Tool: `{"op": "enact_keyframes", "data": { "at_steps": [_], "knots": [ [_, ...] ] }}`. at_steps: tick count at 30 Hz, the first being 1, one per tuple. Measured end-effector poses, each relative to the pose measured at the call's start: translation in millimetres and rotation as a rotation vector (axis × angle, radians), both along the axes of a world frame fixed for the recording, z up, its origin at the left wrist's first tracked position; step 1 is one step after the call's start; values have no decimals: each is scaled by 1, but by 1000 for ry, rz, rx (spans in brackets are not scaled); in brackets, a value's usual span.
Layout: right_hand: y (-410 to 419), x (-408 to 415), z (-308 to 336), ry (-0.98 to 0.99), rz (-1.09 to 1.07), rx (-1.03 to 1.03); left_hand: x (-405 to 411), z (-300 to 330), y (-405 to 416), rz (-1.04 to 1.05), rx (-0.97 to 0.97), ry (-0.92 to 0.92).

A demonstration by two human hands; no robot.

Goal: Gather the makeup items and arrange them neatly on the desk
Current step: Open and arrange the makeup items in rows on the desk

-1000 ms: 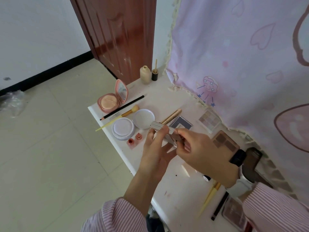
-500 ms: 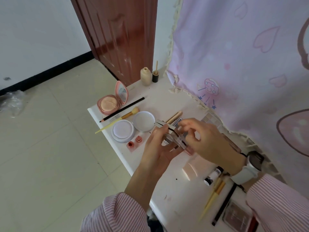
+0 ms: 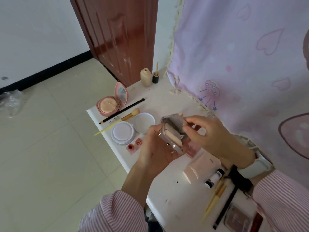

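**Compact in hand above the cluttered tabletop**

White tabletop fills the frame's centre. Our left hand grips the open mirrored compact; our right hand pinches its lid. Next, we judge: close it, set it down neatly.

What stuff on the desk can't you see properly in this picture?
Head view only:
- Silver compact: the left hand and right hand cover parts of it.
- Pink bottle: mostly hidden behind the compact.
- Small tube: label too blurred to read.
- Palette: blurred, cut off by the bottom edge.
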State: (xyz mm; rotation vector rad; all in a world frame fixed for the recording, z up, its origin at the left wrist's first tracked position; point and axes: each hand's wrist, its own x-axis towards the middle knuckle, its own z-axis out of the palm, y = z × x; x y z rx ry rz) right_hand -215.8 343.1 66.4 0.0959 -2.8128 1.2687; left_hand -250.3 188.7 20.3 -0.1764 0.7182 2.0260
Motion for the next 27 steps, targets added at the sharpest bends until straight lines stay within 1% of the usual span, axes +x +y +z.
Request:
{"op": "enact_keyframes", "data": {
  "at_steps": [2, 6, 8, 10, 11, 12, 14, 15, 16, 18, 19, 22, 25, 27],
  "knots": [
    [2, -4, 0, 42, -34, 20, -4, 0, 0, -24, 32, -86],
    [12, -16, -4, 98, -210, 91, -13, -3, -3, -29, -22, -246],
    [16, -22, -4, 90, -270, 111, -18, -3, -2, 42, -114, -215],
    [17, -26, -5, 73, -294, 124, -21, -2, 2, 134, -334, -33],
    [17, -28, -5, 59, -296, 123, -22, 0, 6, 173, -479, 118],
    [17, -31, -6, 44, -295, 122, -23, 1, 10, 183, -640, 334],
    [17, -37, -6, 30, -299, 118, -28, -2, 16, 101, -968, 832],
    [17, -42, -6, 29, -305, 118, -33, -5, 17, 72, -1073, 1020],
    [19, -48, -5, 26, -311, 121, -38, -7, 18, 70, -1132, 1134],
    [22, -61, -6, 12, -311, 127, -51, -11, 17, 74, -1193, 1226],
    [24, -69, -7, 1, -316, 130, -57, -13, 18, 34, -1232, 1255],
    [28, -96, -16, -29, -352, 129, -73, -20, 22, -171, -1347, 1307],
    [34, -126, -29, -53, -388, 167, -84, -30, 25, -355, -1496, 1482],
    [35, -142, -38, -99, -380, 221, -90, -35, 26, -479, -1533, 1576]
  ]
}}
